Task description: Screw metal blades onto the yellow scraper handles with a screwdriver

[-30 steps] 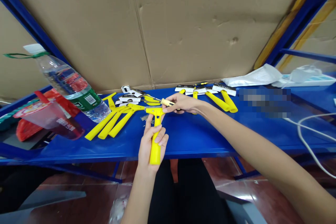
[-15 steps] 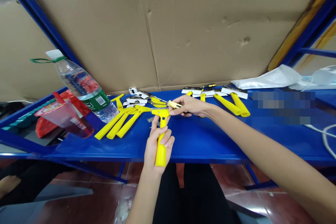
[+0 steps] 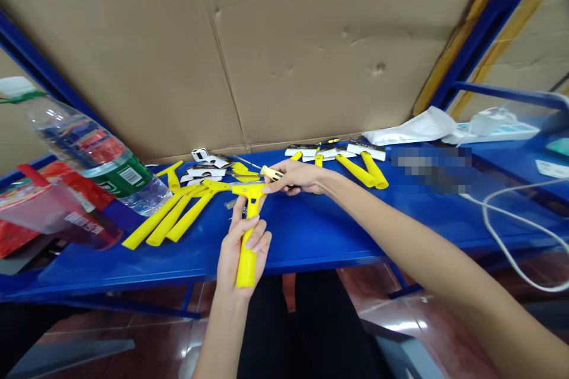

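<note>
My left hand [image 3: 232, 247] is closed round a yellow T-shaped scraper handle [image 3: 247, 263], held upright with its crosspiece on top and a small screw visible there. My right hand [image 3: 299, 176] grips a screwdriver [image 3: 270, 174] with a yellow and black handle; its thin shaft points left and away, above the crosspiece. The right fingers are close to the crosspiece's right end; whether they touch it I cannot tell. Just left of my hands, several similar yellow handles [image 3: 191, 222] lie on the blue shelf [image 3: 306, 237]. Small metal pieces behind my left fingers are partly hidden.
White-and-black packaged blades [image 3: 202, 173] lie behind the handles. Several yellow scrapers [image 3: 355, 170] with packaged heads lie to the right. A water bottle [image 3: 106, 157] and a plastic cup [image 3: 66, 210] stand left. A white cable [image 3: 493, 231] loops at right; cardboard [image 3: 275, 59] backs the shelf.
The camera view has turned to the right, so the shelf's contents appear further left. Both hands keep their hold on the scraper handle and the screwdriver, with little change between them.
</note>
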Tool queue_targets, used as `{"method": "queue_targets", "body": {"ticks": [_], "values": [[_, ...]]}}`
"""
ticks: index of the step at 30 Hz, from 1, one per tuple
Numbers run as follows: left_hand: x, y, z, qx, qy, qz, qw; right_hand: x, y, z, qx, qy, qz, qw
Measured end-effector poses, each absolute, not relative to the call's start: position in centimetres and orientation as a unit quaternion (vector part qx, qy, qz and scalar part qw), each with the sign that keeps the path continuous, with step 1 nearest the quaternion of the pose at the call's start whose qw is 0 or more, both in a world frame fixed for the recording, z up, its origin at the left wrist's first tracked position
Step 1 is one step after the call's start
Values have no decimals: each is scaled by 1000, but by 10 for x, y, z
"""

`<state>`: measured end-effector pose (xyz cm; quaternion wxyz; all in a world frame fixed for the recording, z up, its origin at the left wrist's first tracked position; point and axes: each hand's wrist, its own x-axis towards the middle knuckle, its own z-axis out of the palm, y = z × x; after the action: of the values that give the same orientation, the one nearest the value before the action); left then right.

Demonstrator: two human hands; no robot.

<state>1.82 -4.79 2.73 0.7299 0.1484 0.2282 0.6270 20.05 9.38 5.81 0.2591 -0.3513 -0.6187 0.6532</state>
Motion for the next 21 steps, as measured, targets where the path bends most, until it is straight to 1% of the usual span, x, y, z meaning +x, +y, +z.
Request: {"method": "queue_targets", "body": {"ticks": [6, 10, 12, 15, 18, 19, 21], "values": [[21, -47, 28, 146, 219, 621, 738, 203, 93, 63, -336, -573, 703, 255], [26, -42, 25, 135, 188, 626, 745, 208, 96, 66, -332, -596, 675, 280], [30, -39, 25, 126, 189, 628, 744, 213, 98, 68, -348, -623, 635, 298], [34, -37, 23, 110, 208, 627, 743, 224, 104, 74, -389, -671, 542, 324], [34, -36, 20, 124, 224, 613, 747, 234, 115, 95, -440, -692, 447, 356], [34, -36, 18, 132, 228, 610, 748, 236, 119, 106, -452, -704, 414, 358], [32, -36, 16, 140, 235, 604, 748, 239, 128, 136, -436, -769, 333, 328]]}}
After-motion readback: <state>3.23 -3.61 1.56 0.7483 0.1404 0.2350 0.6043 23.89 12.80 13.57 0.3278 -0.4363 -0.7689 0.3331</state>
